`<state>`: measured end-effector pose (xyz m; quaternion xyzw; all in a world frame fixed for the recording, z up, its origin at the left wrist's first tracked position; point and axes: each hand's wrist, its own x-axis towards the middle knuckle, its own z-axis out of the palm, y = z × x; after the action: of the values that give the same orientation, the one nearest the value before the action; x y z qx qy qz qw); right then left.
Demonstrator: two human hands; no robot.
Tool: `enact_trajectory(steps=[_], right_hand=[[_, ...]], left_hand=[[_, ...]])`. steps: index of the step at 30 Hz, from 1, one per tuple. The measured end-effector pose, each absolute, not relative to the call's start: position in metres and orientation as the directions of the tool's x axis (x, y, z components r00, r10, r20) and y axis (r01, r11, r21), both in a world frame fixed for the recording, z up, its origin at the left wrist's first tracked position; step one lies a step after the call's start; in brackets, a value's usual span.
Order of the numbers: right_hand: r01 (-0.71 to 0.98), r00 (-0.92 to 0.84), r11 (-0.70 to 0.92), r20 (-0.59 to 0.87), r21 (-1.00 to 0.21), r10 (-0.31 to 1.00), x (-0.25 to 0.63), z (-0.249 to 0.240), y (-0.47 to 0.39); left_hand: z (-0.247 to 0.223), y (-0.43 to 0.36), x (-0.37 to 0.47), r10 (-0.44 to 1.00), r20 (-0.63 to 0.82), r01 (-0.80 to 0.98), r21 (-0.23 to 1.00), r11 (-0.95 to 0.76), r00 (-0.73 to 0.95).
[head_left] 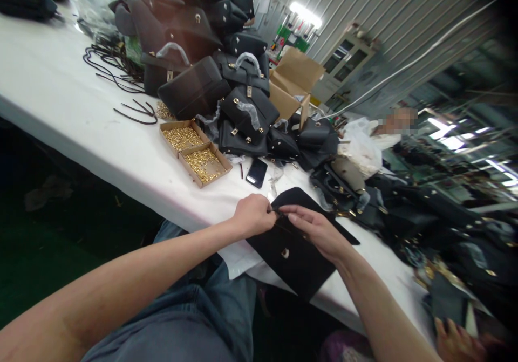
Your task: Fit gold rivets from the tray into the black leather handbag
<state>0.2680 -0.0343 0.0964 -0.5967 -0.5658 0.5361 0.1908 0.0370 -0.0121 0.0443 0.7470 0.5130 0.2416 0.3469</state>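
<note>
A black handbag piece (303,265) with a small gold-coloured fitting (285,253) lies at the table's front edge, part of it overhanging. My left hand (254,214) is closed at its upper edge, thumb and fingers pinching a small dark strap-like part. From the other side, my right hand (318,231) pinches the same part between thumb and forefinger, its other fingers lying over the bag. Fingertips of both hands nearly meet. Exactly how the dark part joins the bag is hidden by my fingers.
Two cardboard trays (204,163) of small gold-coloured hardware and a phone (256,173) lie beyond my hands. Black handbags (249,114) are piled behind. Dark cords (137,115) lie left. Another person's hand (457,343) holds a dark piece at lower right.
</note>
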Motion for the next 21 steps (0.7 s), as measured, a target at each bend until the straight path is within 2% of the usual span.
enact_trajectory(steps=[5, 12, 21], right_hand=[[0.489, -0.242, -0.347, -0.507, -0.800, 0.827, 0.268, 0.093, -0.031], [0.585, -0.292, -0.235, -0.472, -0.776, 0.832, 0.259, 0.101, -0.032], [0.600, -0.265, -0.257, -0.491, -0.757, 0.830, 0.248, 0.103, -0.033]], left_hand=[[0.047, -0.012, 0.039, 0.936, 0.017, 0.595, 0.768, -0.238, 0.352], [0.048, -0.014, 0.038, 0.933, 0.035, 0.595, 0.761, -0.258, 0.359], [0.045, -0.015, 0.031, 0.920, 0.027, 0.556, 0.790, -0.258, 0.390]])
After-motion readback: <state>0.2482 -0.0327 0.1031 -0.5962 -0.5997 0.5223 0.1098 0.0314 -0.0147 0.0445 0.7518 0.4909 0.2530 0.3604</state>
